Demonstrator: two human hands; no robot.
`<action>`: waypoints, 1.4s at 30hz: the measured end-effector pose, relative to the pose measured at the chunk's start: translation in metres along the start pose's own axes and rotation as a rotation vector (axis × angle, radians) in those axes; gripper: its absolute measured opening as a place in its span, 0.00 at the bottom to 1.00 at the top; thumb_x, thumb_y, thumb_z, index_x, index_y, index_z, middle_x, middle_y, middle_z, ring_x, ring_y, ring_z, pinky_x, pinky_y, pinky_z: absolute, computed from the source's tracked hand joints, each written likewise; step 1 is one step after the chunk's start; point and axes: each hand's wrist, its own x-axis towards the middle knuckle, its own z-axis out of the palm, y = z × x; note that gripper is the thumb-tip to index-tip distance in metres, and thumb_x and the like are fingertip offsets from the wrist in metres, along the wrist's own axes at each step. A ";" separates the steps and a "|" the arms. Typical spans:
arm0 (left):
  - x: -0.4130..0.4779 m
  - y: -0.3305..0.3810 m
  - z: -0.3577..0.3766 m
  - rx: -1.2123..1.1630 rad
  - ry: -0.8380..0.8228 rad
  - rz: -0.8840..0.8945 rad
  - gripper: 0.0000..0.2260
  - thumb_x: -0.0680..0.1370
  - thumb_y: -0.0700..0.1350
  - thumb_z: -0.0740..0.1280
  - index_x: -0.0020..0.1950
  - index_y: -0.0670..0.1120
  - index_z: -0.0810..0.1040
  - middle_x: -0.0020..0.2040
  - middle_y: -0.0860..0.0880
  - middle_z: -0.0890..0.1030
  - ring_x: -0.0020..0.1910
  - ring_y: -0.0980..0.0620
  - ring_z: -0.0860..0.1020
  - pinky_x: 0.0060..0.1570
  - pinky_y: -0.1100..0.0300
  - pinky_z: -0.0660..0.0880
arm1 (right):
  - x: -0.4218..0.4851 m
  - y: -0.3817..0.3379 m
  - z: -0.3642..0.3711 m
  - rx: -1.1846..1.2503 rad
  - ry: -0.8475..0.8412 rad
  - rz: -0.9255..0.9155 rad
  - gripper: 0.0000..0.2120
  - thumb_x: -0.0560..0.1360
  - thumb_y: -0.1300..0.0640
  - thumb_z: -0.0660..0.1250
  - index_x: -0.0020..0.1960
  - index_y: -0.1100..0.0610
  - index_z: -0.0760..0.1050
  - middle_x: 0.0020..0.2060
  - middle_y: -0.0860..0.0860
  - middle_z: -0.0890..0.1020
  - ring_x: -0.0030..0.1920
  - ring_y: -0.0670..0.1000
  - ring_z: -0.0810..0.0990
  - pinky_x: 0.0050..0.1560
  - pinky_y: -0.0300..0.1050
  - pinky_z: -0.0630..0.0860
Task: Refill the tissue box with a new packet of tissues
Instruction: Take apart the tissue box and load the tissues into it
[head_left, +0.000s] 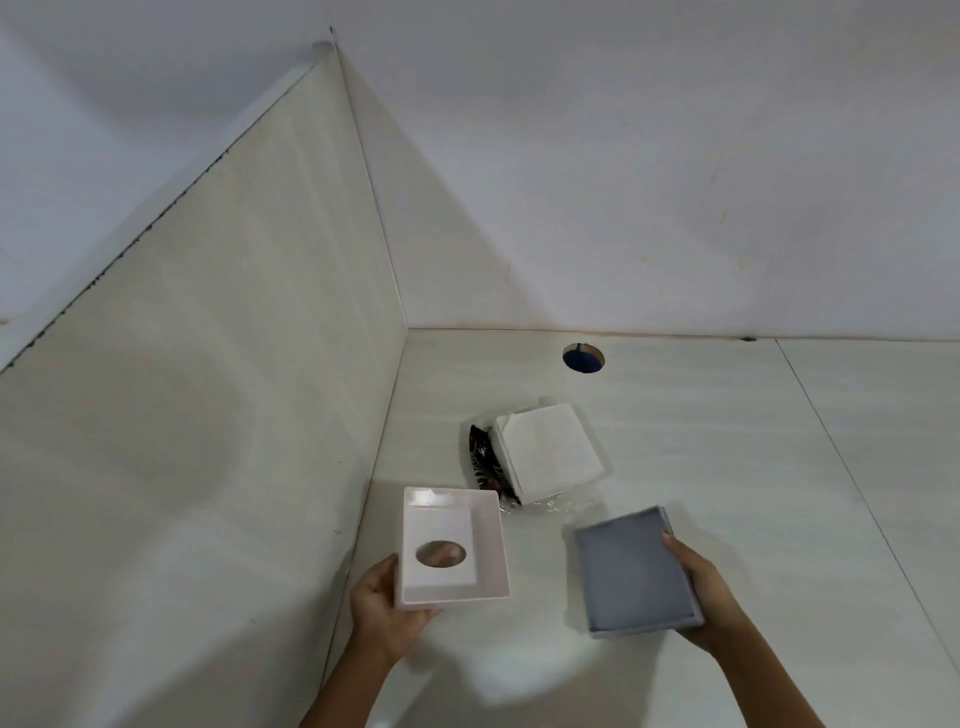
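Observation:
My left hand (382, 613) holds the white tissue box shell (452, 545) upside down, its hollow inside facing me; fingers show through the oval slot. My right hand (696, 587) grips the right edge of the grey box base (631, 571), a shallow tray lifted slightly off the table. Behind both, a stack of white tissues (548, 449) lies in its clear plastic packet, which looks torn open along the near side. The box parts are apart from each other and from the packet.
A dark printed wrapper (483, 460) lies against the packet's left side. The pale table (727, 441) has a round cable hole (583, 357) near the back wall. A pale side panel (234, 415) rises at the left.

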 end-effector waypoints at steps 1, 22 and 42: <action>0.000 0.000 0.003 0.034 0.091 0.040 0.17 0.55 0.42 0.73 0.41 0.39 0.82 0.36 0.40 0.85 0.36 0.40 0.83 0.32 0.48 0.81 | 0.004 0.000 -0.001 -0.090 0.101 -0.015 0.17 0.70 0.51 0.68 0.52 0.63 0.79 0.39 0.58 0.86 0.36 0.56 0.84 0.34 0.46 0.80; 0.073 -0.011 0.182 0.984 0.247 0.138 0.17 0.72 0.41 0.64 0.59 0.36 0.69 0.53 0.38 0.76 0.50 0.38 0.77 0.42 0.53 0.76 | 0.085 -0.062 0.079 -0.982 0.183 -0.233 0.29 0.75 0.55 0.64 0.72 0.59 0.57 0.68 0.60 0.69 0.66 0.59 0.70 0.65 0.50 0.66; 0.105 -0.021 0.185 1.122 0.274 0.321 0.14 0.67 0.41 0.72 0.47 0.40 0.71 0.49 0.42 0.79 0.46 0.43 0.77 0.45 0.54 0.75 | 0.102 -0.038 0.058 -0.825 0.270 -0.291 0.20 0.73 0.62 0.61 0.65 0.61 0.69 0.61 0.58 0.77 0.58 0.56 0.75 0.60 0.48 0.72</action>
